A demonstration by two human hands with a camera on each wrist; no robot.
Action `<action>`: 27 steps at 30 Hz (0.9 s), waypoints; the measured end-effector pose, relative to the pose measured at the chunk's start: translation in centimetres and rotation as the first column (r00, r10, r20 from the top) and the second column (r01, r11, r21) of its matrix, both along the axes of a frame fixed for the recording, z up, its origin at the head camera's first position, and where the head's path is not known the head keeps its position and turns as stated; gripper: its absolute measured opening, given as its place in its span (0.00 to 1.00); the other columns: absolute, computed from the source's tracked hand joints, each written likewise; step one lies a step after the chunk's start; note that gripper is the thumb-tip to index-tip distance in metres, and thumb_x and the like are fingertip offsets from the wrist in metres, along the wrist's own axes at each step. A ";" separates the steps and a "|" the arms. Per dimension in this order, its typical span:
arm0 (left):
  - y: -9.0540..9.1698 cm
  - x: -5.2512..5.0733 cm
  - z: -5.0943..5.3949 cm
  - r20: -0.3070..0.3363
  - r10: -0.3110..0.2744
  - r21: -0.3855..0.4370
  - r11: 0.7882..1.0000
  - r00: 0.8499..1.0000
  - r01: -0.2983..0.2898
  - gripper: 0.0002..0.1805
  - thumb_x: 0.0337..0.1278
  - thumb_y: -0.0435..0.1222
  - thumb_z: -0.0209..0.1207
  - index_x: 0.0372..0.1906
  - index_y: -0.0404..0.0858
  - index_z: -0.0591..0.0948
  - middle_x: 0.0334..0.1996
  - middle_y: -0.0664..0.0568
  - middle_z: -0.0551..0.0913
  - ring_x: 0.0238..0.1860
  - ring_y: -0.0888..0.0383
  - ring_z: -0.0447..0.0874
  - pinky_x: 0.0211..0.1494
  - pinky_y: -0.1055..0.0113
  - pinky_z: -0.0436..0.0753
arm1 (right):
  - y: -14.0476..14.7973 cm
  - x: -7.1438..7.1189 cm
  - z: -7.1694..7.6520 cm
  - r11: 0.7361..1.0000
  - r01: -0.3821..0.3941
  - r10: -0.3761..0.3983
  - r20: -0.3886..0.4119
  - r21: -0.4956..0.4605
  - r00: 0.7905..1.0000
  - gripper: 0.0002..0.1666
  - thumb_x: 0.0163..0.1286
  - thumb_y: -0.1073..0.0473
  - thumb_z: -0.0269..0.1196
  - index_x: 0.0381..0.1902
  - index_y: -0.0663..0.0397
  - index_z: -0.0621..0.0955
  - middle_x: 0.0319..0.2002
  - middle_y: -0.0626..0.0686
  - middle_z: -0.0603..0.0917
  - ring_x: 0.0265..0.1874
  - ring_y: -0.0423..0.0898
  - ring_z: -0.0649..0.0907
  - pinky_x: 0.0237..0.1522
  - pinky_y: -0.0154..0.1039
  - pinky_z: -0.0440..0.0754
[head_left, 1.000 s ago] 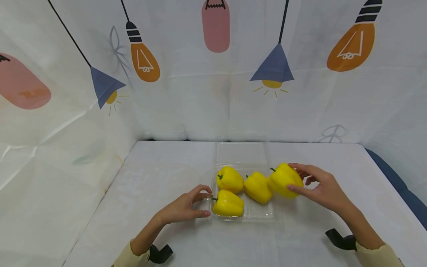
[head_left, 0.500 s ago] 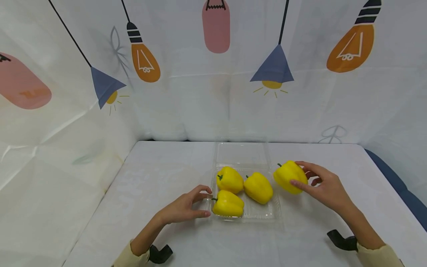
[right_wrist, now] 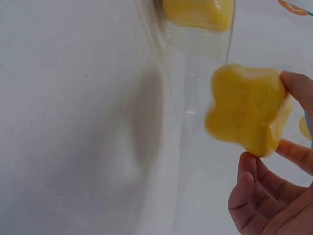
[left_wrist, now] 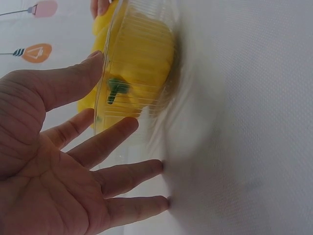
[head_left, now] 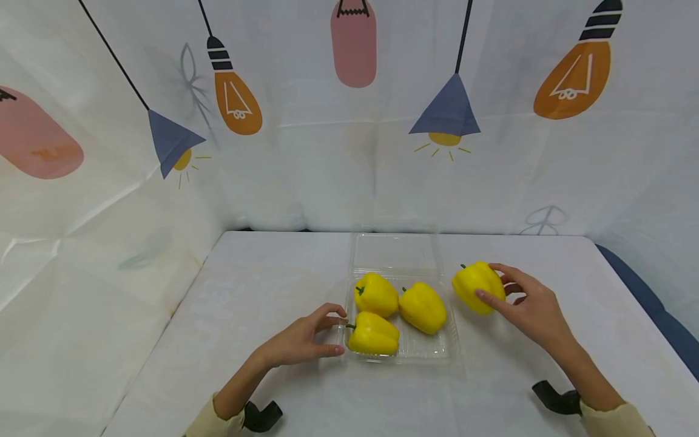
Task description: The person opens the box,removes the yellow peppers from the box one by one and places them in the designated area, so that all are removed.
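Note:
A yellow bell pepper point(head_left: 476, 287) is held between the thumb and fingers of my right hand point(head_left: 532, 306), to the right of a clear plastic clamshell box point(head_left: 431, 349). The right wrist view shows its lobed bottom, with the pepper point(right_wrist: 247, 110) raised off the table. Three more yellow peppers lie in the box: one at the back left point(head_left: 377, 294), one at the front left point(head_left: 374, 334) and one on the right point(head_left: 423, 308). My left hand point(head_left: 303, 338) is at the box's left side, fingers spread and thumb tip at the rim, as the left wrist view shows.
The box's clear lid point(head_left: 395, 250) lies folded back toward the far table edge. A white table point(head_left: 273, 273) carries everything. Behind it hangs a white curtain point(head_left: 306, 176) printed with lamps and bulbs. Black wrist mounts point(head_left: 263, 416) sit on both wrists.
My right hand has carried its pepper to the right, away from above the box's right edge. My left hand and the three peppers in the box have stayed put.

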State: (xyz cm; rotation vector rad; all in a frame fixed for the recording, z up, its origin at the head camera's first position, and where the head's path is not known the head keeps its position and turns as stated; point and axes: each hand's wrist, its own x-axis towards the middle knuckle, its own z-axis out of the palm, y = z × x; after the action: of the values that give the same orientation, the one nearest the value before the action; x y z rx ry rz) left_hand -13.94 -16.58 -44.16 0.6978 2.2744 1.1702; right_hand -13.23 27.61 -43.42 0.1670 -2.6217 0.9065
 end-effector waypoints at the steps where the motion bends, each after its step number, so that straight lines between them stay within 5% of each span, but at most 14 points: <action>1: 0.0 0.0 0.0 0.000 0.000 0.000 1.000 1.000 0.000 0.32 0.60 0.47 0.67 0.65 0.50 0.64 0.63 0.55 0.76 0.69 0.49 0.67 0.66 0.36 0.63 | 0.0 0.0 0.0 1.000 0.010 -0.010 0.012 0.002 1.000 0.37 0.58 0.46 0.74 0.63 0.53 0.77 0.42 0.58 0.82 0.35 0.52 0.80 0.30 0.30 0.77; 15: 0.0 0.0 0.0 0.000 0.000 -0.001 1.000 1.000 0.000 0.32 0.60 0.47 0.67 0.65 0.51 0.64 0.63 0.56 0.76 0.69 0.49 0.67 0.66 0.37 0.63 | -0.5 0.1 -0.6 0.994 0.081 -0.091 0.152 0.068 0.984 0.43 0.61 0.36 0.69 0.64 0.58 0.74 0.43 0.64 0.81 0.38 0.58 0.81 0.29 0.41 0.79; 27: 0.0 0.1 0.0 0.002 0.000 -0.003 1.000 1.000 0.000 0.32 0.60 0.47 0.67 0.65 0.51 0.64 0.63 0.55 0.76 0.68 0.49 0.67 0.66 0.37 0.64 | -0.7 0.0 -1.4 0.989 0.107 -0.121 0.137 0.106 0.983 0.43 0.60 0.36 0.69 0.62 0.61 0.75 0.41 0.66 0.82 0.36 0.58 0.82 0.28 0.44 0.80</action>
State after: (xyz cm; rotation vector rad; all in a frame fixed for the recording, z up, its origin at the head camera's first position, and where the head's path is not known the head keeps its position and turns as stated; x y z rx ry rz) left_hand -13.87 -16.55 -44.16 0.6955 2.2745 1.1668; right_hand -13.25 26.90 -44.81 -0.0252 -2.7774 0.7770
